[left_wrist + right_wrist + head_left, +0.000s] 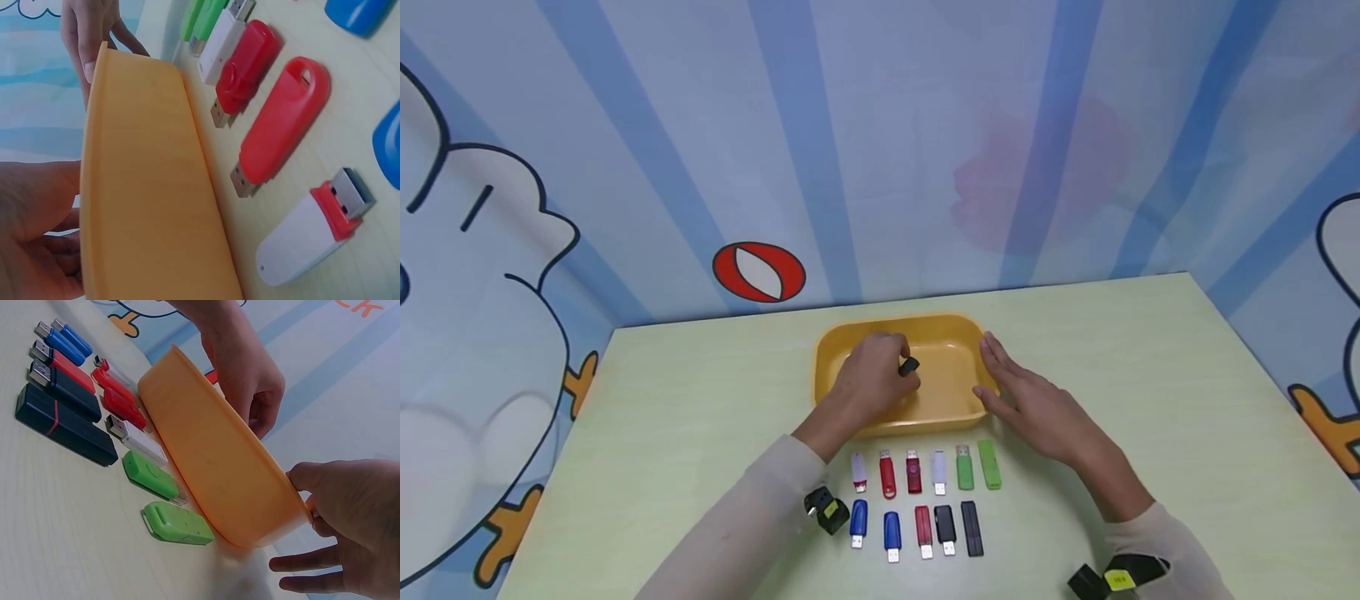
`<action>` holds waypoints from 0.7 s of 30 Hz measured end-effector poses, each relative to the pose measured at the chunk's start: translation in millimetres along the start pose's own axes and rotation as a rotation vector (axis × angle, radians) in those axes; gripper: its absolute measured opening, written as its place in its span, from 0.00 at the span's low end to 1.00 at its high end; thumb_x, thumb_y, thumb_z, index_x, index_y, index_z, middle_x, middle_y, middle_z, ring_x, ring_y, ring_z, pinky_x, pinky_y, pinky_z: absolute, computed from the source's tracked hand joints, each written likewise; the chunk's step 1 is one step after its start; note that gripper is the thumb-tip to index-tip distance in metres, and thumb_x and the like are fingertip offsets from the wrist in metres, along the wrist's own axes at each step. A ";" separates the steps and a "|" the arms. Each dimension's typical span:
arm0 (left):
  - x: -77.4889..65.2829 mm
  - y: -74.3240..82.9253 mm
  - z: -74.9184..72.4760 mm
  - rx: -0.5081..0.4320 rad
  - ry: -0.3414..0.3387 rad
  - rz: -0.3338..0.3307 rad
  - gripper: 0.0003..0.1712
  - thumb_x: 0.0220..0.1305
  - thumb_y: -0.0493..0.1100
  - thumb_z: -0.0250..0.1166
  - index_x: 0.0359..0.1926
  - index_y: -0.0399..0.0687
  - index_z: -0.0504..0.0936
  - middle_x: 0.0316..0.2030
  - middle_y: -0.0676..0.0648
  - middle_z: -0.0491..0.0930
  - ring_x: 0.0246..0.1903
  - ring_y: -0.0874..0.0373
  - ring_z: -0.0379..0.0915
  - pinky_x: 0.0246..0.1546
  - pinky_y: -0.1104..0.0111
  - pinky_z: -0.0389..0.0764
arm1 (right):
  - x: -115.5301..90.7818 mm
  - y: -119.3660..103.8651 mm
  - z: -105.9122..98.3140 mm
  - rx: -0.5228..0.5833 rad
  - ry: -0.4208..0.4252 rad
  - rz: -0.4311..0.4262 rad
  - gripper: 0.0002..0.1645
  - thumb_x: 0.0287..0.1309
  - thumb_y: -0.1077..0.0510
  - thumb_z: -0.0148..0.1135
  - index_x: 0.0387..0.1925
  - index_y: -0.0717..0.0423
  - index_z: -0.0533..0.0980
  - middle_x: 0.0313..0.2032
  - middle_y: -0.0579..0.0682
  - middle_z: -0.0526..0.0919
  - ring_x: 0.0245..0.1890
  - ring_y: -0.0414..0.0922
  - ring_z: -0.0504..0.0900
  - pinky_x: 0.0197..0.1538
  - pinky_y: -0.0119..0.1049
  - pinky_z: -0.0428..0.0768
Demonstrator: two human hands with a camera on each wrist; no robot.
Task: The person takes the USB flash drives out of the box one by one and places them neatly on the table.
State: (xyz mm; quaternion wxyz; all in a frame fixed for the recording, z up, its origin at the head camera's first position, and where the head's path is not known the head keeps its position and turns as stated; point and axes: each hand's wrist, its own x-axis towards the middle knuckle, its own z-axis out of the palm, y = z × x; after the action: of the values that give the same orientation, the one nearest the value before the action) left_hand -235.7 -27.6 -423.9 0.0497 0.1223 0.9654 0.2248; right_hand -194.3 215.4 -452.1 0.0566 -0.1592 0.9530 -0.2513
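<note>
My left hand point(877, 371) reaches into the yellow plastic tray point(951, 412) and pinches a small black USB stick point(909, 367) over its floor. At the tray's right end, my right hand point(1037, 408) holds the rim, with the thumb over the edge and the other fingers fairly straight along the outside. The right wrist view shows that thumb point(303, 477) on the rim near the corner. In the left wrist view the tray's front wall point(150, 175) hides what the left fingers hold.
Two rows of USB sticks lie in front of the tray. The back row has a white-and-red one point(859, 472), red ones point(887, 475), a white one point(939, 472) and green ones point(989, 464). Nearer lie blue point(892, 533), red point(923, 525) and black ones point(972, 528). A printed wall point(887, 167) stands behind.
</note>
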 end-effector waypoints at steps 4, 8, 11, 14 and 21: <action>-4.8 4.7 -1.9 -0.014 -0.004 0.000 0.17 0.67 0.42 0.73 0.53 0.39 0.83 0.41 0.45 0.78 0.23 0.59 0.72 0.20 0.75 0.70 | -2.1 -0.4 0.7 0.009 -0.007 -0.005 0.46 0.81 0.39 0.51 0.85 0.52 0.45 0.86 0.52 0.44 0.80 0.63 0.61 0.72 0.68 0.70; -9.3 10.2 -4.5 -0.024 -0.003 0.022 0.18 0.67 0.42 0.73 0.54 0.39 0.84 0.41 0.44 0.79 0.22 0.59 0.72 0.20 0.75 0.71 | -4.5 -1.0 -0.3 0.001 -0.010 -0.007 0.46 0.81 0.40 0.51 0.85 0.53 0.46 0.86 0.52 0.44 0.80 0.63 0.62 0.71 0.68 0.71; -11.5 13.4 -5.6 -0.027 0.009 0.044 0.17 0.67 0.42 0.73 0.53 0.39 0.84 0.40 0.44 0.79 0.22 0.59 0.72 0.20 0.74 0.71 | -5.4 -1.8 -1.6 -0.004 -0.006 -0.007 0.46 0.81 0.40 0.51 0.85 0.52 0.46 0.86 0.52 0.45 0.80 0.63 0.62 0.71 0.68 0.71; -12.9 15.5 -5.6 -0.029 0.006 0.055 0.18 0.66 0.42 0.74 0.53 0.40 0.85 0.40 0.45 0.80 0.23 0.58 0.73 0.21 0.75 0.73 | -5.1 -1.9 -2.2 0.003 -0.007 -0.006 0.46 0.81 0.40 0.52 0.85 0.52 0.45 0.86 0.52 0.45 0.80 0.63 0.62 0.71 0.68 0.71; -19.2 19.0 -5.6 -0.014 0.011 0.082 0.20 0.66 0.43 0.74 0.56 0.41 0.86 0.44 0.43 0.83 0.28 0.57 0.75 0.23 0.75 0.75 | -4.4 -0.4 -1.3 0.004 -0.004 -0.013 0.46 0.81 0.40 0.51 0.85 0.53 0.46 0.86 0.53 0.45 0.79 0.63 0.64 0.70 0.67 0.73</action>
State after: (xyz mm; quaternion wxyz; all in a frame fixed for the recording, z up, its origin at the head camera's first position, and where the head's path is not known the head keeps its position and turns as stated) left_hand -213.9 -18.4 -409.6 0.0358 0.1603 0.9582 0.2342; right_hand -190.3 217.2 -450.6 0.0574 -0.1658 0.9514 -0.2533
